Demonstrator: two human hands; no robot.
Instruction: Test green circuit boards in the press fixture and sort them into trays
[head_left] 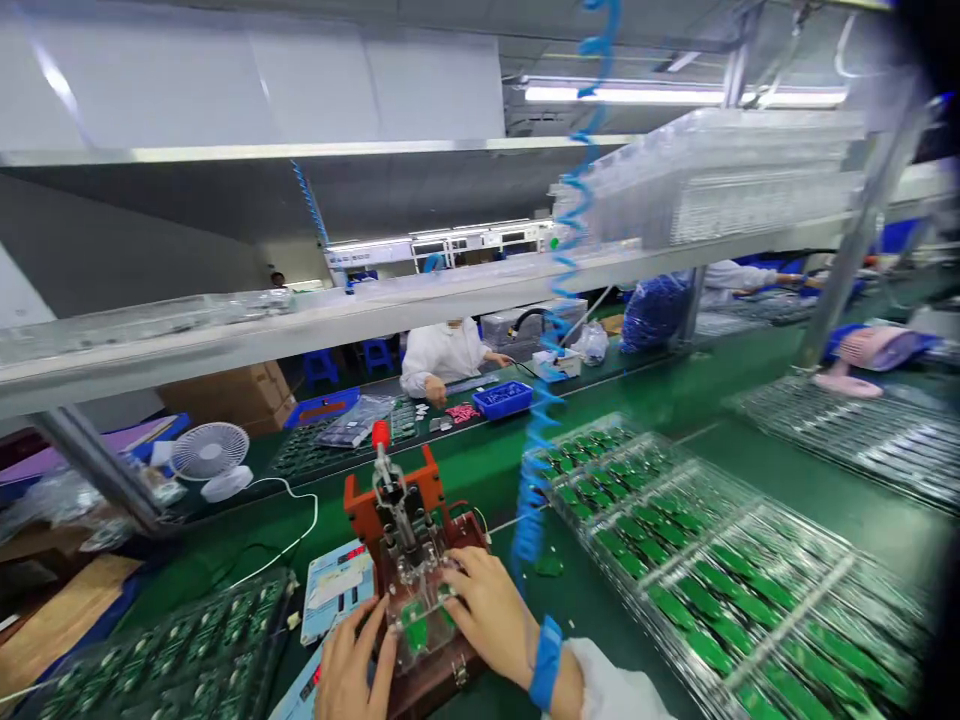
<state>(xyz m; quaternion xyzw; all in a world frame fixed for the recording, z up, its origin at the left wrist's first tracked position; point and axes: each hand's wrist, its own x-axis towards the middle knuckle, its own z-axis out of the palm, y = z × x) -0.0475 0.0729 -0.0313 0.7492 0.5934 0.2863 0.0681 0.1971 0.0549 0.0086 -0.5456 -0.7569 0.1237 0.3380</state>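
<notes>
In front of me stands a test fixture [401,515] with an orange frame, a metal toggle clamp and a red-tipped handle [381,434]. A green circuit board [414,628] lies in its bed, partly under a clear plate. My left hand [354,665] is at the fixture's near left edge, fingers stretched and apart. My right hand [491,612] reaches over the right side, its bent fingers apart at the clear plate and board edge. Whether a small part is under those fingertips is hidden. A blue wrist band [547,662] circles my right wrist.
Clear trays [645,590] of green boards lie on the right. Dark trays of boards [172,650] and light-blue meters [339,590] with red digits sit left. A blue coiled hose [534,480] hangs beside the fixture. A white fan [210,452] and a co-worker [444,358] are beyond.
</notes>
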